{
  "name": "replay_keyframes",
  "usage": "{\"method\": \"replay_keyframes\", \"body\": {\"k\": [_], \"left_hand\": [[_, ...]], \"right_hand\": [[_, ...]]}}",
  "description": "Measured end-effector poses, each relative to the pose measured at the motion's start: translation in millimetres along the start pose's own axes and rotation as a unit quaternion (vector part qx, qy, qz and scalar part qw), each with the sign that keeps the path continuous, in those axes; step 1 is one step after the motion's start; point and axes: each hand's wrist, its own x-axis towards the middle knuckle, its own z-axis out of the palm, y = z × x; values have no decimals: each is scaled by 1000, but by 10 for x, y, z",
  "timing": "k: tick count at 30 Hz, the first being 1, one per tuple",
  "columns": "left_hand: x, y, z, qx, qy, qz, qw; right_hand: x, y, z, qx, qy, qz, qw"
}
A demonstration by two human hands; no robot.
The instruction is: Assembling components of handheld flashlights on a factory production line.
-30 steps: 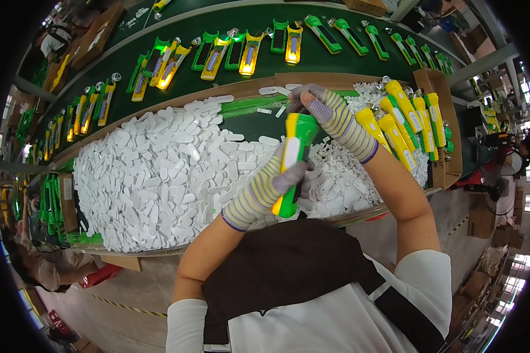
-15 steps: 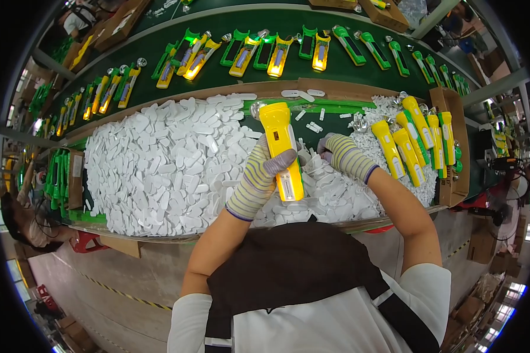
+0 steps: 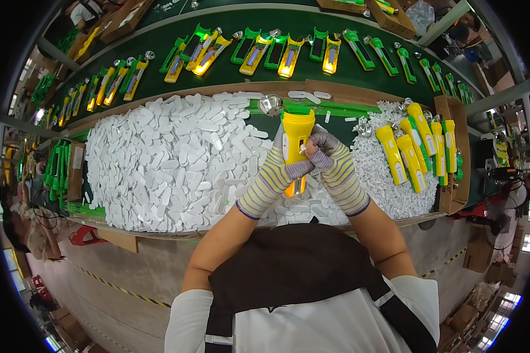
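My left hand, in a striped knit glove with bare fingertips, is wrapped round a yellow flashlight body, which stands upright over the white parts. A silver reflector hangs loose at its wide upper end. My right hand, gloved the same way, is closed against the body's right side. Its thumb and forefinger pinch a small white plastic piece at the dark slot in the body's front. The fingers partly cover that piece and the lower part of the body.
A wide heap of white oval covers fills the tray's left and middle. Small white pieces are piled on the right, with several yellow flashlights lying on them. Beyond the cardboard rim, a green belt carries open green and yellow housings.
My right hand has come up from the small white pieces to the flashlight with one piece in its fingertips. The flashlight has shifted slightly right and turned somewhat.
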Motion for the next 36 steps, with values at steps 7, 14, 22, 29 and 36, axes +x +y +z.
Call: {"method": "replay_keyframes", "body": {"k": [7,14,22,29,36], "left_hand": [[-119,-1,62,49,-19,-58,997],[-118,-99,66,-3,-3,-37,999],[401,93,-214,-192,71,-219,954],[2024,-323,4,27,50,-133,990],[3793,-1271,32,555,126,-120,814]], "right_hand": [[-87,65,121,2,76,-70,995],[-64,109,122,-52,98,-129,985],[1477,-37,-1055,-235,189,-109,947],[2967,-139,-1752,-624,297,185,698],[2849,-963,-2129,-725,253,27,640]]}}
